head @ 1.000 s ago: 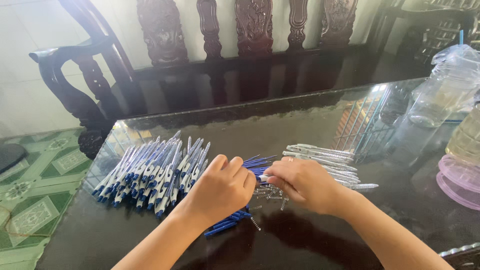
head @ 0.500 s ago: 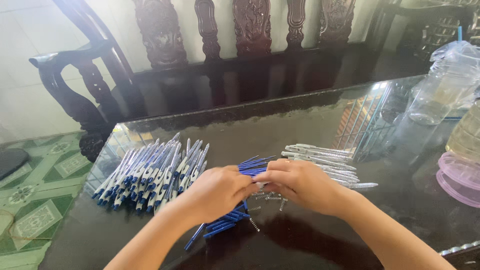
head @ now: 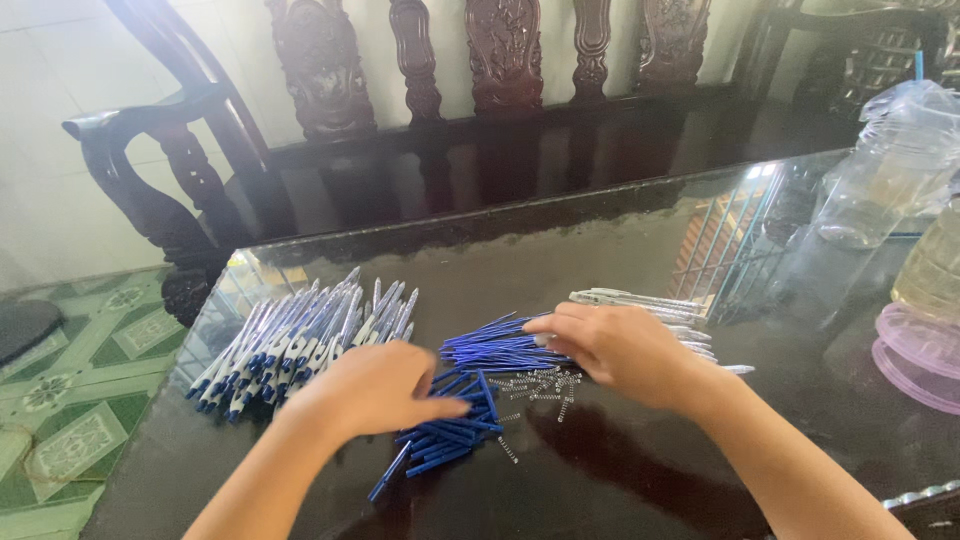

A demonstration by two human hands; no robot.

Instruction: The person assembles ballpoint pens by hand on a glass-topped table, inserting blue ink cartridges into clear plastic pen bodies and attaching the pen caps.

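Head view. A dark glass-topped table (head: 620,240) is being viewed from above, with pen parts laid out across it.

The left hand (head: 375,390) is being held palm down, fingers extended and loosely spread toward 3 o'clock, with the fingertips resting on or just above a pile of blue refills (head: 470,395). No refill is seen to be gripped; whether one is pinched beneath the palm cannot be told.

The right hand (head: 620,350) is being held curled, with its fingers bent toward 9 o'clock over the upper part of the same pile. What is gripped inside those fingers, if anything, cannot be told.

The blue refills are lying between the two hands: at 3 o'clock from the left hand and at 8 o'clock from the right. Their long axes are mostly running from 8 o'clock to 2 o'clock, with some crossed. Both hands are at the pile; the left is covering its lower part.

Small metal springs (head: 540,385) are scattered just beside the right hand, at its 7 o'clock. Assembled blue-and-white pens (head: 290,345) are fanned out at 11 o'clock from the left hand. White barrels (head: 640,300) are partly hidden behind the right hand.

At the right edge, a clear plastic bag (head: 890,160) and a pink lid (head: 915,360) are being cut off by the frame.
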